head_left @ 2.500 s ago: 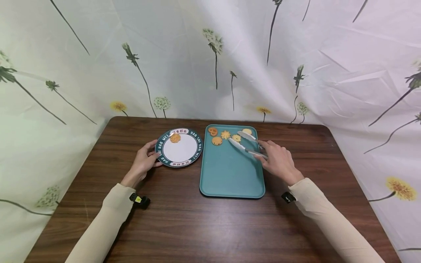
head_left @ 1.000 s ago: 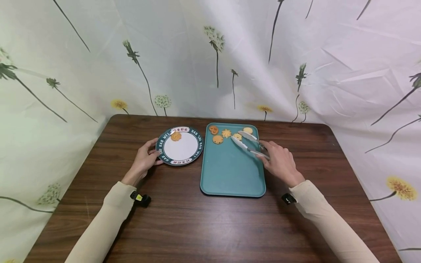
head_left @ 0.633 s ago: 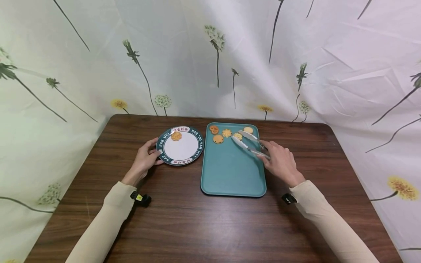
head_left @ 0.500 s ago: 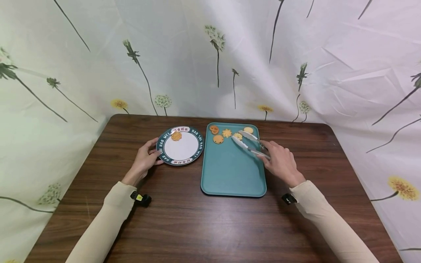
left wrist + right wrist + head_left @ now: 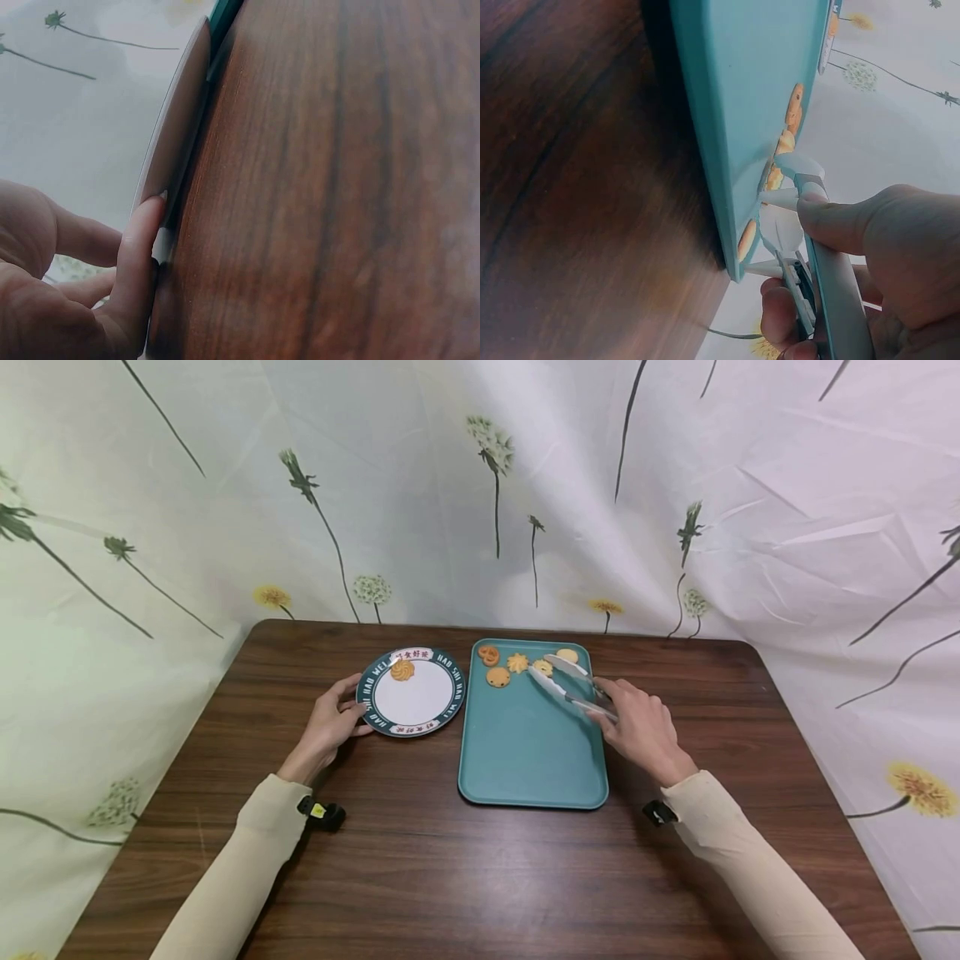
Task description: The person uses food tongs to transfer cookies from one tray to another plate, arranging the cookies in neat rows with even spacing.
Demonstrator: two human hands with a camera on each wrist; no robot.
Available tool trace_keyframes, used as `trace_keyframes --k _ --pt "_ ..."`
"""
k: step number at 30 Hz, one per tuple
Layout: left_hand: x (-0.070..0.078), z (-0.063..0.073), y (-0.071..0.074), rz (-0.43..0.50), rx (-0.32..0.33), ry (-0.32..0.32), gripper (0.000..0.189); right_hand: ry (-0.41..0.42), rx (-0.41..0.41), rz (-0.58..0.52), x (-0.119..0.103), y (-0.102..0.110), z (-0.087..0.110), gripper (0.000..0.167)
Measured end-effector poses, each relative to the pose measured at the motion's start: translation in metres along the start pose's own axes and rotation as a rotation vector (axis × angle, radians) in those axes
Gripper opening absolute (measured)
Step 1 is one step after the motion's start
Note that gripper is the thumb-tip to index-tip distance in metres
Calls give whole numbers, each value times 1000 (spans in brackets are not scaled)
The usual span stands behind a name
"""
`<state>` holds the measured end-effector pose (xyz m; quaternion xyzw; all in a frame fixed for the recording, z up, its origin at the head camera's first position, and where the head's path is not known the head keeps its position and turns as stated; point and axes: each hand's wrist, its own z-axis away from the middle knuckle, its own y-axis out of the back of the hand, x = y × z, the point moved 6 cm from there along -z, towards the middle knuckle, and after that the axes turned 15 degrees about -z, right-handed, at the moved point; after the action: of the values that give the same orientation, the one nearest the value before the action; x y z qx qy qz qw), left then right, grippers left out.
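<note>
My left hand [image 5: 330,723] holds the left rim of a round white plate [image 5: 416,697] with a dark green lettered border, its thumb [image 5: 137,251] against the edge in the left wrist view. One swirl cookie [image 5: 402,670] lies on the plate. Metal tongs with pale tips [image 5: 551,683] are gripped in my right hand [image 5: 637,722] over the teal tray [image 5: 532,752]. Their spread tips stand on either side of a ring-shaped flower cookie [image 5: 542,668]; whether they touch it I cannot tell. Beside it are a star-shaped cookie [image 5: 517,662] and a plain round cookie [image 5: 567,656].
A pretzel-shaped cookie [image 5: 488,655] and a dotted round cookie [image 5: 498,677] lie at the tray's far left. The plate sits close to the tray's left edge. Both are on a dark wooden table [image 5: 420,877], with a flower-printed cloth [image 5: 420,510] hanging behind.
Compared with 2.5 seconds ago, the tongs' tips stand slightly closer together around the flower cookie. The left hand and plate stay in place; the head view has shifted a little.
</note>
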<state>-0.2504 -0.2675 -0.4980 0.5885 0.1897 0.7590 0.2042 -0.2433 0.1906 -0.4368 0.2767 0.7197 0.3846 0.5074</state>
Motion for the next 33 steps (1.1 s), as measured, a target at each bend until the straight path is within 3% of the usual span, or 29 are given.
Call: trace_keyframes --k 17,33 --pt "2 3 1 0 8 5 64 22 -11 0 -18 5 -9 59" --pt "3 3 1 3 5 -4 63 46 -32 1 -33 -4 -19 60"
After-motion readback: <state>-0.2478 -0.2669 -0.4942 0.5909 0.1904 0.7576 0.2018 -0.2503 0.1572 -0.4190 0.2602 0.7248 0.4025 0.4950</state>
